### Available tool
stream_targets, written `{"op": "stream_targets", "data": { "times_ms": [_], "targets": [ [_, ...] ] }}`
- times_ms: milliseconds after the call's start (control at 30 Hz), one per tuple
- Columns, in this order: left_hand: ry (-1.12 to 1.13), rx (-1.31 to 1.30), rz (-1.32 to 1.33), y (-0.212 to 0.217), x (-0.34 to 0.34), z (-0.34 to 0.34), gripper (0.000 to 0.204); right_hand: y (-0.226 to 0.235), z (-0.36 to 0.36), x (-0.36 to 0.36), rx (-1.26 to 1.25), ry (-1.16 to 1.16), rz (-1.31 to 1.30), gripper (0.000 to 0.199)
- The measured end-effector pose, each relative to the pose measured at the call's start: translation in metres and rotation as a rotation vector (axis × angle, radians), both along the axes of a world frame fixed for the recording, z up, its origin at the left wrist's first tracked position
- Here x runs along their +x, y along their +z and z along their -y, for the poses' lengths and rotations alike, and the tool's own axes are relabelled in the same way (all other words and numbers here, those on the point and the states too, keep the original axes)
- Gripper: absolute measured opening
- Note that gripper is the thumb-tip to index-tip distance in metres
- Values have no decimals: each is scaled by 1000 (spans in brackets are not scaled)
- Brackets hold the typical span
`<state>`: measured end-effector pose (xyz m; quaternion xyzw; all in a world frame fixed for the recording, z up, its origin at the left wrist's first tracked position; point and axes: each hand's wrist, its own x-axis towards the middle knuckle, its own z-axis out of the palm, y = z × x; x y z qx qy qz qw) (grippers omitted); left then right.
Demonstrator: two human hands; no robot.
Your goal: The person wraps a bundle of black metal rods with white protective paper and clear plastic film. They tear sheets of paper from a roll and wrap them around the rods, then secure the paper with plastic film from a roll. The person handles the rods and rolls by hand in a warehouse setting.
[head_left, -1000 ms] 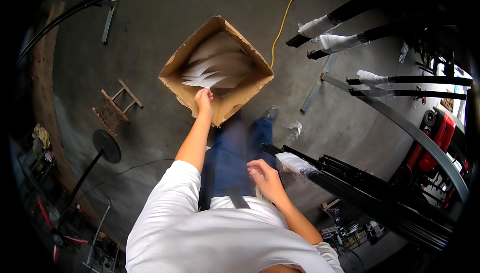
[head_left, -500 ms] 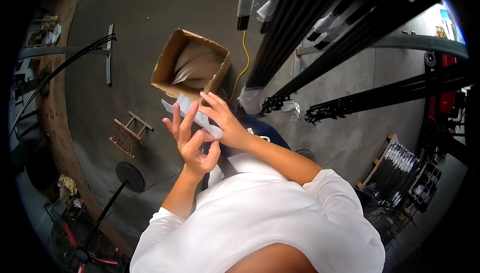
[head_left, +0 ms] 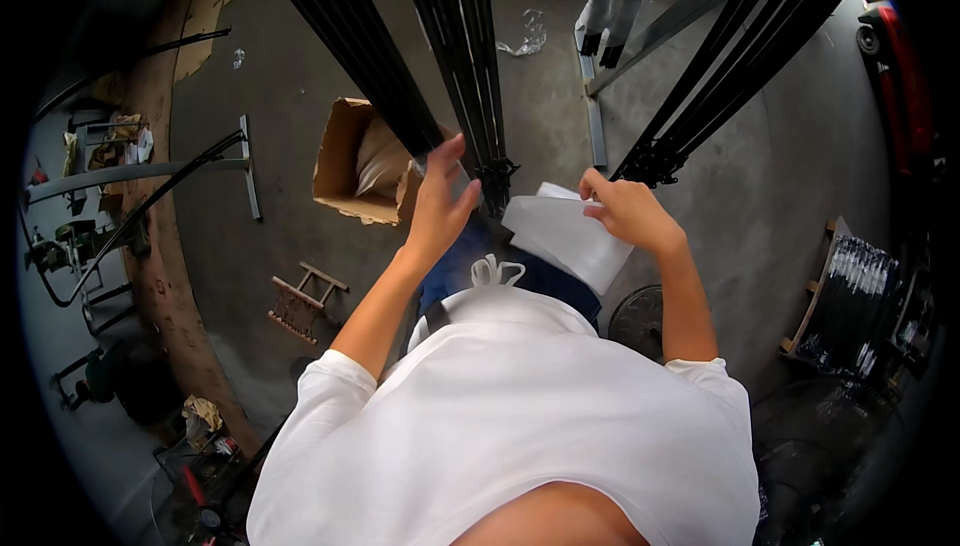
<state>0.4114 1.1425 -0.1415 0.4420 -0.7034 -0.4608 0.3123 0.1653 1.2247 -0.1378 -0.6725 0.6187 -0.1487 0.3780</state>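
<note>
My left hand [head_left: 437, 196] is at the lower end of a bundle of long black rods [head_left: 360, 56], its fingers and thumb around the end, where some whitish wrap shows. Pinched between the thumb and fingers of my right hand [head_left: 640, 214] are thin white sheets [head_left: 572, 236], perhaps foam, which hang before my lap. A second bundle of black rods [head_left: 465, 76] stands just right of my left hand, its lower end between my two hands.
An open cardboard box [head_left: 335, 161] with pale sheets inside stands beyond my left hand. More black rods [head_left: 720, 66] lean at the right by a grey metal frame [head_left: 590, 116]. A small wooden stool [head_left: 305, 301] is at the left, a round black base [head_left: 640, 321] at the right.
My hands have moved apart. The left went to the end of the rod bundle; the right moved rightward with the white sheets. The view has shifted, so the rods appear further left.
</note>
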Motion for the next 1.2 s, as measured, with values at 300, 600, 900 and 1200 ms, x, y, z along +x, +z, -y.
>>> {"op": "stream_targets", "data": {
  "times_ms": [300, 600, 900, 1200],
  "targets": [
    [-236, 304, 1, -137, -7, 63, 31, -134, -8, 31, 167, 253, -160, 13],
    [-333, 431, -89, -111, -33, 40, 31, -204, -11, 68, 220, 45, -169, 9],
    [68, 248, 197, -115, -44, -15, 15, -209, -13, 74, 94, -131, 420, 44],
    [130, 187, 100, -130, -36, -27, 14, -188, 0, 70, 148, -98, 404, 47]
  ]
}}
